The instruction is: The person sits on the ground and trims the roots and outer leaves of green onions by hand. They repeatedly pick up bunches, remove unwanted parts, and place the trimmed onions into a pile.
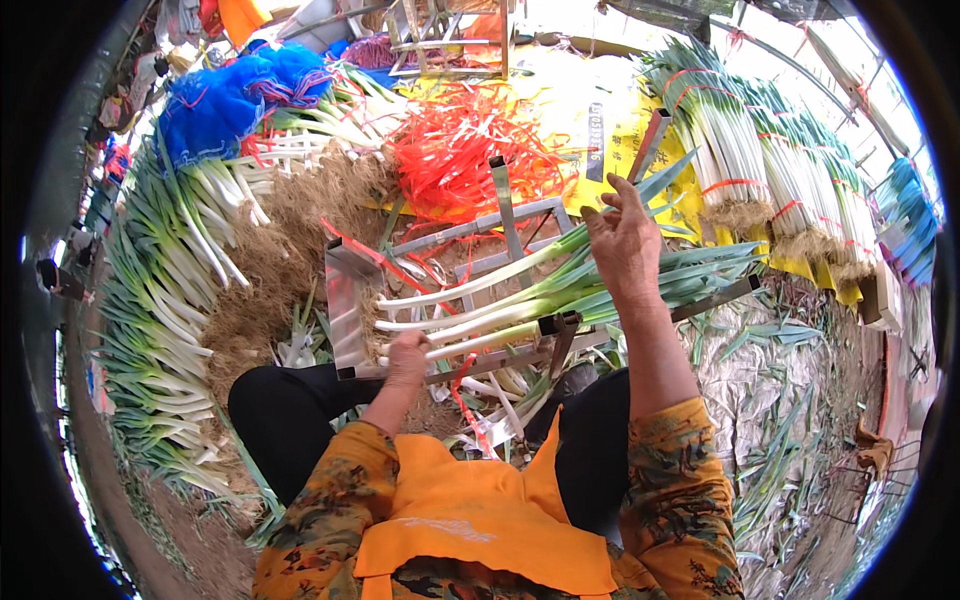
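Note:
Several long green onions [510, 307] lie side by side across a metal frame [352, 307], roots against its upright end plate at the left, green leaves pointing right. My left hand [409, 356] is at the white stem near the roots, its fingers curled; whether they grip it is hidden. Over the leafy part is my right hand [624, 240], with fingers spread and raised beside the leaves; its palm side is partly hidden. Red plastic tape [375, 259] runs across the frame's left part beneath the stems, and another strip [466, 401] hangs at the near side.
A long heap of loose green onions [161, 322] curves along the left, with blue mesh [217, 105] on top. Beyond the frame lies a pile of red tape strips [480, 150] on yellow sacking [585, 97]. Tied onion bundles [727, 150] stand at the upper right. Leaf scraps litter the ground.

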Demonstrator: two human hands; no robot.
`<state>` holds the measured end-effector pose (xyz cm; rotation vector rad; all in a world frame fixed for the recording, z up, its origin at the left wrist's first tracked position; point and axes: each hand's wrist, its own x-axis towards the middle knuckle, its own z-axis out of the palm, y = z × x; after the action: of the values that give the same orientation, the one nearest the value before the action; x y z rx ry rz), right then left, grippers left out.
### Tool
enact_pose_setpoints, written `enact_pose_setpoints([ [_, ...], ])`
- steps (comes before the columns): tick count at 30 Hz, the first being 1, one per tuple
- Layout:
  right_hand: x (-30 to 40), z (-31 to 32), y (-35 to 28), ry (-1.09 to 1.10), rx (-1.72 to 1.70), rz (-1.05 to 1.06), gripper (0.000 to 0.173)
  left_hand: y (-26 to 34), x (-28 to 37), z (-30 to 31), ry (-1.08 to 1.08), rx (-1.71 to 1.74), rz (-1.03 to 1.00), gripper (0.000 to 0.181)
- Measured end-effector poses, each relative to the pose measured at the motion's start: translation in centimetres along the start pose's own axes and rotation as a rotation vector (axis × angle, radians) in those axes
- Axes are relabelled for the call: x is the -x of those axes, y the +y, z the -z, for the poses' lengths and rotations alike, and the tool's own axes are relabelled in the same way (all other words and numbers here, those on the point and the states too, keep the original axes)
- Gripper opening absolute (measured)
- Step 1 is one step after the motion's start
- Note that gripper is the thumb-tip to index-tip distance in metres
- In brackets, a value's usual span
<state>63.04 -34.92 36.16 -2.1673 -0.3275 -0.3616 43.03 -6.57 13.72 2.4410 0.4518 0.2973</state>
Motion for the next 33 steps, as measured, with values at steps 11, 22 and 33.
enact_pose_setpoints([
  [11, 1.0, -6.4, -3.2, -0.133, -0.060, 0.207, 0.045, 1.3, 6.4, 17.6, 0.362, 0.906, 0.398, 0.008],
  [22, 17.1, -20.8, -0.9, -0.935, 0.363, 0.507, 0.066, 2.2, 10.0, 26.4, 0.627, 1.156, 0.205, 0.003],
  [33, 18.1, -22.9, 1.8, -0.820, 0.577, 0.827, 0.069, -12.0, 53.4, 27.5, -0.007, -0.062, 1.228, 0.027],
])
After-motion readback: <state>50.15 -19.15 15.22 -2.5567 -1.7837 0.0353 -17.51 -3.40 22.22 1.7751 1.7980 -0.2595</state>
